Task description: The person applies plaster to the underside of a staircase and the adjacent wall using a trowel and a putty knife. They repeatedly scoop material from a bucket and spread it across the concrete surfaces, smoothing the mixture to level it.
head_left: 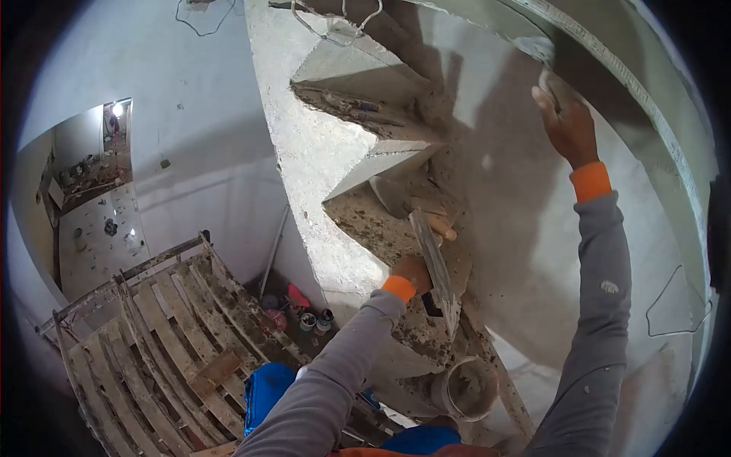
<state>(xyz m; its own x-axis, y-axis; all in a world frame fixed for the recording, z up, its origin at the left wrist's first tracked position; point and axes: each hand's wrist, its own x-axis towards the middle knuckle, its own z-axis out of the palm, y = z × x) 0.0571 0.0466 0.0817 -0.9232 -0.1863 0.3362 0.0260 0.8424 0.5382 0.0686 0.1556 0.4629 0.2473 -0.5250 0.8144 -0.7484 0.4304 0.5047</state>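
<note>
My right hand (565, 122) is raised against the upper wall, fingers wrapped round a small tool with a pale, smeared head (536, 49). That head meets the wall just under a curved edge; its exact kind I cannot tell. Lower down, my left hand (411, 276) is closed behind a plastering float (434, 266), a narrow board seen nearly edge-on and caked with mortar. Beyond it a trowel (390, 196) with a wooden handle (441, 226) lies on a dirty concrete step (358, 221). The float partly hides my left fingers.
A mortar-stained bucket (493, 388) stands on a lower step near my body. Slatted wooden scaffolding (137, 358) fills the lower left. Small containers (308, 321) sit on the floor beside the stairs. Loose wire loops (678, 333) hang at right, and a doorway (95, 167) opens at left.
</note>
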